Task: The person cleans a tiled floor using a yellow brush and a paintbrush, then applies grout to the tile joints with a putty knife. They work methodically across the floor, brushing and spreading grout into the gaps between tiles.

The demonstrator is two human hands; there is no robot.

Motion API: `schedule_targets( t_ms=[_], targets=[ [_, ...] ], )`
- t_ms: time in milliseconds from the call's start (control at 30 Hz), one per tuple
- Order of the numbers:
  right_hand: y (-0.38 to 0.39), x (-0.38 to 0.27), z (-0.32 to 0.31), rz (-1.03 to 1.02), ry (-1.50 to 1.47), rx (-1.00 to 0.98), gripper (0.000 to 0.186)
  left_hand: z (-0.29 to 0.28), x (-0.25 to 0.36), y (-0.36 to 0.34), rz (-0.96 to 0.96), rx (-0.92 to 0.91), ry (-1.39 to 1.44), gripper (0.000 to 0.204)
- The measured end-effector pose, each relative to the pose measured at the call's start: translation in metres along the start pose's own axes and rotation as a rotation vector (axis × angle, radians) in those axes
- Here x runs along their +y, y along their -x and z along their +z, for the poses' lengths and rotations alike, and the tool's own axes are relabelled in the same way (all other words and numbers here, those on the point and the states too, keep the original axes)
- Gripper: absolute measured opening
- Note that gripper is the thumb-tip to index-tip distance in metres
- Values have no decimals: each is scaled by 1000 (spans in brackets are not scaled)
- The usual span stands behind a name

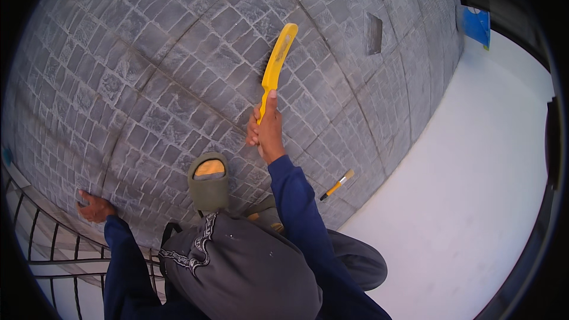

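Observation:
In my right hand (270, 130) is a yellow-handled brush (277, 62) with dark bristles along its left side; the fingers wrap round the lower end of the handle and the thumb lies along it. The brush points away from me over the grey stone-patterned floor (148, 92). Whether its bristles touch the floor I cannot tell. Off to the lower left, my left hand (96, 207) is empty, its thumb and fingers apart, close to the black railing. A small paintbrush (337, 185) with a yellow and black handle lies on the floor right of my right forearm.
A black metal railing (53, 243) runs along the lower left. On the right rises a white wall (468, 160). A drain cover (373, 34) sits in the floor at the upper right, and a blue object (476, 26) is beyond it. My green slide sandal (208, 184) is in front of me.

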State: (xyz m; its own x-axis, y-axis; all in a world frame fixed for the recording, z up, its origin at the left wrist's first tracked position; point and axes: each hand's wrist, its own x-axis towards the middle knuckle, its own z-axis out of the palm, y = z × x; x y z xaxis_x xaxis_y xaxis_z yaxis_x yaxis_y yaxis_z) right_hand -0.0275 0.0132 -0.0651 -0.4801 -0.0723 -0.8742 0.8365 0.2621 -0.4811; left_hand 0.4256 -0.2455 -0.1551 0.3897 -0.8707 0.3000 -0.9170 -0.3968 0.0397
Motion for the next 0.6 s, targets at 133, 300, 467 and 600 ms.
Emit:
schedule_targets(
  t_ms=[133, 300, 467, 600],
  targets=[
    [-20, -19, 15, -146, -87, -95, 64, 0, 4, 0, 13, 1, 3, 79],
    [63, 54, 29, 66, -105, 10, 65, -2, -1, 0, 30, 3, 10, 80],
    [20, 20, 28, -9, -155, 0, 64, 1, -4, -1, 2, -40, -13, 80],
    [-42, -29, 38, -113, -241, -49, 64, 3, -1, -3, 20, 11, 9, 80]
  ],
)
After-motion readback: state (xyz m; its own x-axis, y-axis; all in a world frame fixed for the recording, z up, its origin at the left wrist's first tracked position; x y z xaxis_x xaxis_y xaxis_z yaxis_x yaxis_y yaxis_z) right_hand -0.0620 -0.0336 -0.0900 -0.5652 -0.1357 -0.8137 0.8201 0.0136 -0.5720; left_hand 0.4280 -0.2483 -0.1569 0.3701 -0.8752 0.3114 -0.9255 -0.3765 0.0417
